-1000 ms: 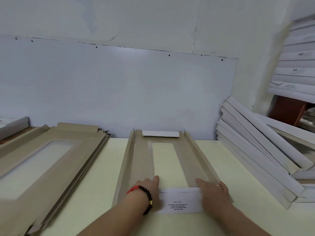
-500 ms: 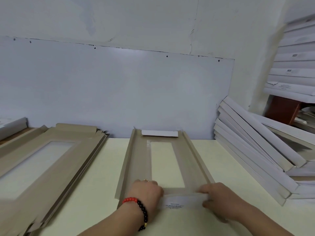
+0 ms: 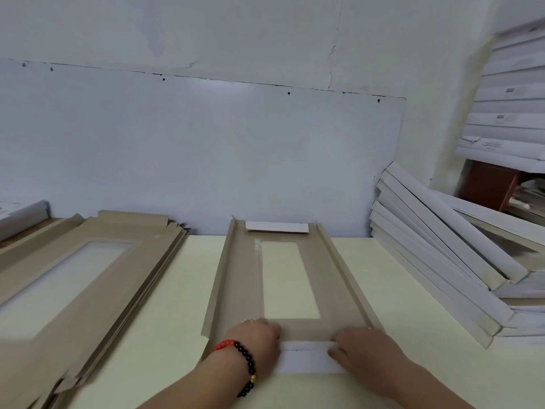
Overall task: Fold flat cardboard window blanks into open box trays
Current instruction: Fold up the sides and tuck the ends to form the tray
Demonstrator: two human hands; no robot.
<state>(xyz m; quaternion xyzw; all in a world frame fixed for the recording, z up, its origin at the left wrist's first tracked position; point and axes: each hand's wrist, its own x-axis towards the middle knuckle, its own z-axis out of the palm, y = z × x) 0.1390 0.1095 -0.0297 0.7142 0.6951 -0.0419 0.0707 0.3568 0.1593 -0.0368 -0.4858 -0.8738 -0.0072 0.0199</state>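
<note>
A long brown cardboard window blank (image 3: 330, 278) lies lengthwise on the pale table, its two long side flaps raised and a rectangular window cut in its middle. Its far end flap (image 3: 277, 227) is folded over, white side up. The near end flap (image 3: 309, 358), also white, is bent up along its crease. My left hand (image 3: 256, 340), with a red and black bead bracelet on the wrist, holds the flap's left end. My right hand (image 3: 362, 349) holds its right end, fingers curled round the edge.
A thick stack of flat brown window blanks (image 3: 88, 273) lies on the left of the table (image 3: 182, 290). Several finished white trays (image 3: 442, 261) lean in a pile at the right, with more stacked on a shelf (image 3: 510, 113) above. A white wall panel stands behind.
The near white flap lay flat, printed side up, under both hands. Both hands have since curled round its ends and bent it up and inward.
</note>
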